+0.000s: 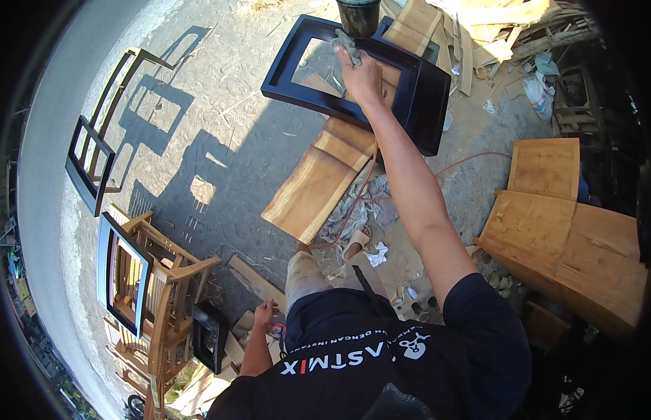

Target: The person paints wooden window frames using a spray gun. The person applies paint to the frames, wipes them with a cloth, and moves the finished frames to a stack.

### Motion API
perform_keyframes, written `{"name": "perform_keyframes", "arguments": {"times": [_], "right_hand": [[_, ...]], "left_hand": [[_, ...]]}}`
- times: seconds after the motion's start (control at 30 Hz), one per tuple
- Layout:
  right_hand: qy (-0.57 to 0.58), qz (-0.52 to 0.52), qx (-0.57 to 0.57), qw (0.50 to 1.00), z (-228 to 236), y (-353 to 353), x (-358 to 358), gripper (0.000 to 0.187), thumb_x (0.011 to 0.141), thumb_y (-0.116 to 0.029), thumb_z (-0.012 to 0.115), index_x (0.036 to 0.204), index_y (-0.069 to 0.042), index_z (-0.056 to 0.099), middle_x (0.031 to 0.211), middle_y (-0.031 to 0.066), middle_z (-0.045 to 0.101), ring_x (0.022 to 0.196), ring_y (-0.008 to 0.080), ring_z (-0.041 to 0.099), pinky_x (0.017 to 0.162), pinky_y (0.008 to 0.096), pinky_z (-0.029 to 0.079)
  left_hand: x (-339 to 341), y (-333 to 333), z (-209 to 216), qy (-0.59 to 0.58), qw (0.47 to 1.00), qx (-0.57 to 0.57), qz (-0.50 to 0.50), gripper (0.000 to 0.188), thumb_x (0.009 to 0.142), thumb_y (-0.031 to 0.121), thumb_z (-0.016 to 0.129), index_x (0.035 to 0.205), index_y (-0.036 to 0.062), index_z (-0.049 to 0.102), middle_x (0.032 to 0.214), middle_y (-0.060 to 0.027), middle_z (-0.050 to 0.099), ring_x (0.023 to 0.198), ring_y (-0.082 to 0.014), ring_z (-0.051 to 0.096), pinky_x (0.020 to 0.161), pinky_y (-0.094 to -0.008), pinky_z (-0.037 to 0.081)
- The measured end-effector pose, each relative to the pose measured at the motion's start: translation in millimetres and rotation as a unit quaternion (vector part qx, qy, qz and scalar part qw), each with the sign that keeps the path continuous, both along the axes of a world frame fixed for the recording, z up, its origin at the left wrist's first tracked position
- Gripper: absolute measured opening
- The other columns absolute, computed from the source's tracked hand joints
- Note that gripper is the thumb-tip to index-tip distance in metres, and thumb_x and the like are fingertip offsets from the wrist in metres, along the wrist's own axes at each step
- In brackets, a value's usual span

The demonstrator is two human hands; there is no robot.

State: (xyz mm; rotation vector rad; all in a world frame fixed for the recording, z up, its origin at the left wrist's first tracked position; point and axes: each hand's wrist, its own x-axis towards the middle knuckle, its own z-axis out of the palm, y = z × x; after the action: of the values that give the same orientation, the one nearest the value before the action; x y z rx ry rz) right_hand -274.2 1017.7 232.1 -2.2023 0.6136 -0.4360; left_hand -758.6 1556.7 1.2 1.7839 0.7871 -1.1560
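Observation:
My right arm reaches forward over a glossy black rectangular frame (297,94). My right hand (364,75) is closed round a bunched grey-green rag (348,47) at the frame's far edge. Just beyond the rag is a dark bucket (359,19). The frame lies above a wooden board (318,185) with pale, uneven edges, which extends toward me. Low beside my body, my left hand (265,315) hangs with loosely bent fingers somewhat apart and nothing visible in them.
Black frames (126,276) lean on wooden chairs (175,280) at left. A wooden cabinet (549,231) stands at right. An orange hose (472,157) crosses the ground, with crumpled plastic (353,217) near my feet. Scrap planks (507,42) are piled at far right.

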Motion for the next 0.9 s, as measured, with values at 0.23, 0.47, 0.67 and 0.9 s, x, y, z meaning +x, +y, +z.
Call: {"name": "perform_keyframes", "arguments": {"times": [0.23, 0.47, 0.67, 0.9], "right_hand": [[-0.032, 0.019, -0.006, 0.999, -4, 29, 41, 0.061, 0.092, -0.059, 0.061, 0.093, 0.002, 0.07, 0.088, 0.029, 0.069, 0.092, 0.0489, 0.066, 0.08, 0.0513, 0.052], [-0.041, -0.125, -0.035, 0.991, 3, -1, -14, 0.059, 0.093, -0.055, 0.063, 0.091, 0.004, 0.067, 0.085, 0.0317, 0.067, 0.091, 0.0491, 0.067, 0.079, 0.0519, 0.051], [0.025, -0.216, -0.07, 0.974, 1, -47, -66, 0.059, 0.095, -0.055, 0.06, 0.097, 0.004, 0.065, 0.088, 0.0355, 0.067, 0.092, 0.0534, 0.065, 0.082, 0.0563, 0.051], [0.092, -0.273, -0.123, 0.95, 14, -54, -94, 0.066, 0.095, -0.062, 0.056, 0.095, 0.004, 0.065, 0.085, 0.0334, 0.068, 0.09, 0.0538, 0.066, 0.081, 0.0583, 0.051]], "left_hand": [[32, 25, -12, 0.014, 0.999, -0.034, -0.001, 0.048, 0.105, 0.036, 0.05, 0.102, -0.0066, 0.07, 0.085, -0.018, 0.073, 0.077, -0.0248, 0.073, 0.068, -0.0365, 0.061], [58, 14, -6, 0.048, 0.996, -0.036, -0.065, 0.049, 0.105, 0.038, 0.049, 0.104, -0.0068, 0.07, 0.085, -0.0192, 0.073, 0.077, -0.026, 0.073, 0.069, -0.0369, 0.062], [86, 30, -17, 0.036, 0.995, -0.055, -0.079, 0.05, 0.105, 0.038, 0.049, 0.104, -0.0075, 0.069, 0.088, -0.0223, 0.073, 0.078, -0.0289, 0.074, 0.072, -0.0374, 0.062], [108, 44, -20, 0.043, 0.994, -0.052, -0.088, 0.05, 0.105, 0.038, 0.049, 0.105, -0.0079, 0.069, 0.089, -0.0231, 0.072, 0.08, -0.0291, 0.074, 0.071, -0.0378, 0.062]]}}
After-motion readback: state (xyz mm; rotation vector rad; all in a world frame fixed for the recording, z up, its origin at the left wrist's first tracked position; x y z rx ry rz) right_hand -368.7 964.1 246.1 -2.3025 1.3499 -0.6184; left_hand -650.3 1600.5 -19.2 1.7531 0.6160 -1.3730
